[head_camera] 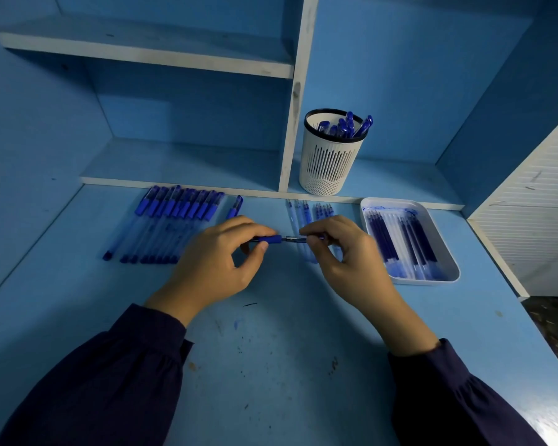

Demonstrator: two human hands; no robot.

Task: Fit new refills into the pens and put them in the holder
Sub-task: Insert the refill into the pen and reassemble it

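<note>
While both hover over the middle of the worktop (271, 349) | left hand (219, 262) grip: pinching pen (266, 239) by its blue section | right hand (342, 252) grip: pinching its thin end

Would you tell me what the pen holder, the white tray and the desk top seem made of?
The pen holder looks like matte white moulded plastic, judging by its even slots. The white tray seems smooth plastic, with rounded corners. The desk top is probably painted board: its blue coat is scuffed and stained.
</note>
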